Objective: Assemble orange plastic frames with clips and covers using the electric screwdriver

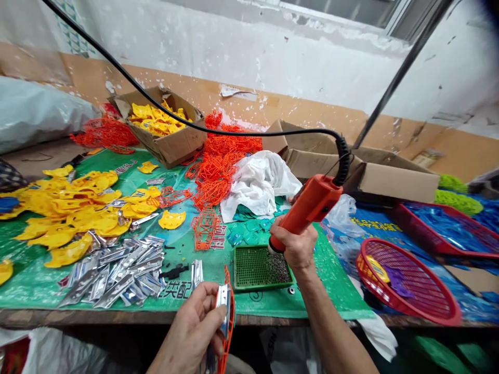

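Observation:
My left hand (198, 322), at the table's front edge, pinches a shiny silver plastic part (223, 304) together with an orange lattice frame (230, 327). My right hand (299, 241) is wrapped round an orange electric screwdriver (310, 208), its cord rising from the top end. The tool's nose points down at a green mesh tray (253, 283), where small dark screws (280, 268) are gathered on the right side. Whether the tip touches them I cannot tell. Just left of the tray stands another silver part (197, 272); a heap of silver parts (125, 270) lies farther left.
Yellow curved shells (78, 208) cover the left. Behind are a carton of yellow shells (171, 145), tangled orange frames (218, 161) and a white cloth (257, 182). At right are a red basket (429, 306) and a cardboard box (397, 179). The black cord (234, 132) crosses overhead.

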A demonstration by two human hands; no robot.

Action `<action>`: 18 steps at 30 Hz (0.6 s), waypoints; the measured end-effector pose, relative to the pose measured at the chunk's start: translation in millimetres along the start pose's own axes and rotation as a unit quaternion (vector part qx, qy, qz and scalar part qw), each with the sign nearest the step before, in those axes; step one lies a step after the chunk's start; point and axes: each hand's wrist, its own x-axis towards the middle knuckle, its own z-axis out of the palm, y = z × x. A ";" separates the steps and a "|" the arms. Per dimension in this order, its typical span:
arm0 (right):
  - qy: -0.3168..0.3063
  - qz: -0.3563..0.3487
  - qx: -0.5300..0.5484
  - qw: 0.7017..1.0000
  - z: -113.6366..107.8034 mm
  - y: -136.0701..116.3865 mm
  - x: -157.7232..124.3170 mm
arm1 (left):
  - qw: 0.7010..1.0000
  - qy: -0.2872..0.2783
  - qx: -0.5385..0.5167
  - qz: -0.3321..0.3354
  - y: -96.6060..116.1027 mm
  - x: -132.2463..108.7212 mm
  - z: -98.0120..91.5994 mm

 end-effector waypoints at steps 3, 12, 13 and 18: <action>0.002 0.003 -0.002 1.000 0.4 0.4 -0.2 | 1.000 0.001 0.000 0.002 0.0 1.2 0.0; 0.010 0.005 0.001 1.000 3.2 -0.9 -1.6 | 1.000 -0.017 -0.014 0.003 3.1 3.2 -2.5; 0.010 0.005 0.003 1.000 3.4 -0.8 -2.0 | 1.000 -0.022 -0.012 0.001 4.4 3.8 -3.3; 0.017 -0.001 0.014 1.000 2.2 0.0 -1.2 | 0.999 -0.026 0.044 0.013 17.3 6.6 -7.0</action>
